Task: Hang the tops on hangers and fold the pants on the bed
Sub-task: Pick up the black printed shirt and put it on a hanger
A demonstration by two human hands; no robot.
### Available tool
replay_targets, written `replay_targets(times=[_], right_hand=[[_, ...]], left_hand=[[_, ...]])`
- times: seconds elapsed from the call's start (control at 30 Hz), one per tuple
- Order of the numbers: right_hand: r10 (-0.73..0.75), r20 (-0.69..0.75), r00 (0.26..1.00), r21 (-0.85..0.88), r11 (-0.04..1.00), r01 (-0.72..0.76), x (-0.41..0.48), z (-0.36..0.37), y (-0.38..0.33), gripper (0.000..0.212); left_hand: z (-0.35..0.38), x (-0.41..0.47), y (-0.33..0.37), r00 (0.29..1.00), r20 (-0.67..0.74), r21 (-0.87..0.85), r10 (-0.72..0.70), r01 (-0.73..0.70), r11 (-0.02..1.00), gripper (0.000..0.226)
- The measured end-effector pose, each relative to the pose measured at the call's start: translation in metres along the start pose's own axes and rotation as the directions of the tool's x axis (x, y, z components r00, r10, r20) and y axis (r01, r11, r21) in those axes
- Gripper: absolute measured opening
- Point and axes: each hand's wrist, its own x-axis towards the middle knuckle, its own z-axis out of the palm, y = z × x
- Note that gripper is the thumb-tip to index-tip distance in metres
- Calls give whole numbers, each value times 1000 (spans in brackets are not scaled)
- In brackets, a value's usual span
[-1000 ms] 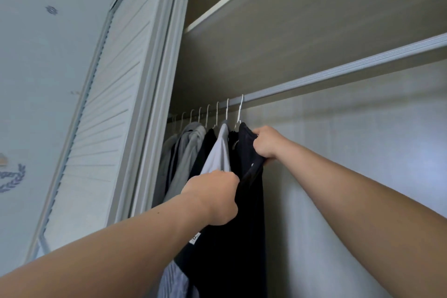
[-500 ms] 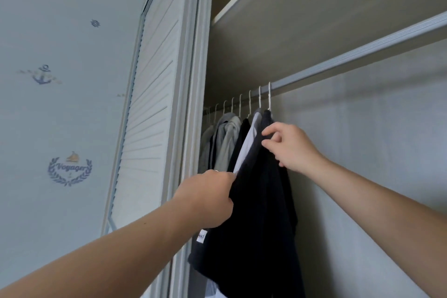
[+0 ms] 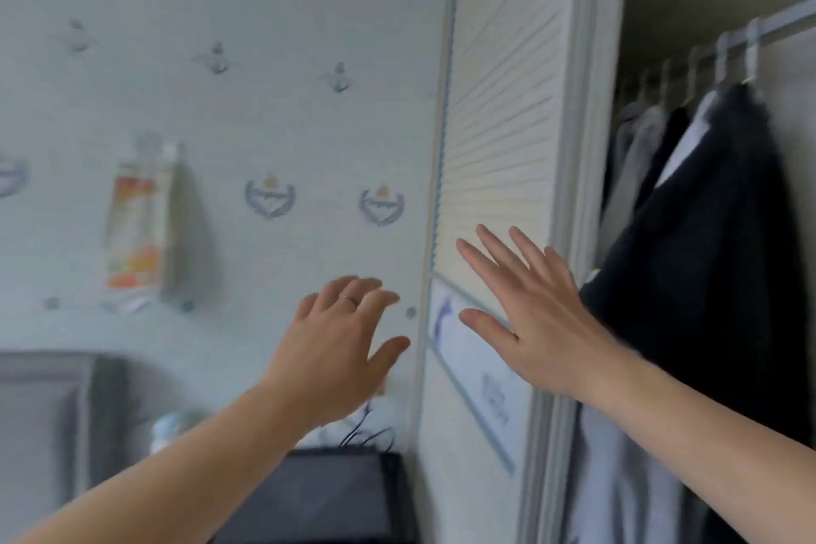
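Note:
A black top [image 3: 711, 243] hangs on a white hanger [image 3: 750, 53] from the wardrobe rail [image 3: 790, 20] at the far right, beside several grey, white and dark tops [image 3: 640, 146]. My right hand [image 3: 534, 309] is spread in the air in front of the louvred wardrobe door [image 3: 499, 110], just left of the black top and holding nothing. My left hand [image 3: 340, 345], with a ring on one finger, floats lower left before the wall, fingers relaxed and empty. The picture is blurred by motion.
Wallpaper with anchors and crests [image 3: 269, 199] fills the left. A printed sheet [image 3: 141, 216] hangs on it. A grey headboard or cushion [image 3: 48, 411] sits at lower left, a dark box with cables [image 3: 326, 495] at the bottom middle.
Both hands have let go of the black top and drawn back, fingers spread. The view has swung left and down, away from the rail toward the wall and door.

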Motion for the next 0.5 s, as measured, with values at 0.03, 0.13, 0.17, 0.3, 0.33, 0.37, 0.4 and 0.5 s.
replay_targets(times=[0.03,0.13,0.17,0.3,0.33,0.37,0.4,0.5], right_hand=[[-13,30,999,38,999,12,-5,11,-28,70],[-84,116,990,160,985,65,-21,44,-114,73],[-113,138,984,194,977,85,-27,54,-143,74],[-257,203,945,335,925,179,-54,92,-259,75],[-299,220,929,365,908,206,-60,100,-287,75],[-343,235,910,394,889,233,-65,109,-315,74],[-386,249,888,426,867,258,-71,118,-342,73],[-501,283,818,525,794,305,-85,146,-421,68]], left_hand=[[-5,-29,-18,999,20,20,-29,29,999,58],[-25,-121,-67,988,86,48,-131,127,991,68],[-31,-153,-82,979,106,61,-172,166,984,72],[-63,-277,-137,932,147,145,-332,312,939,74],[-71,-307,-149,913,152,167,-377,353,921,74],[-80,-337,-160,889,156,181,-430,402,898,76],[-88,-367,-169,859,158,194,-488,457,868,78],[-109,-452,-192,735,150,273,-661,612,742,79]])
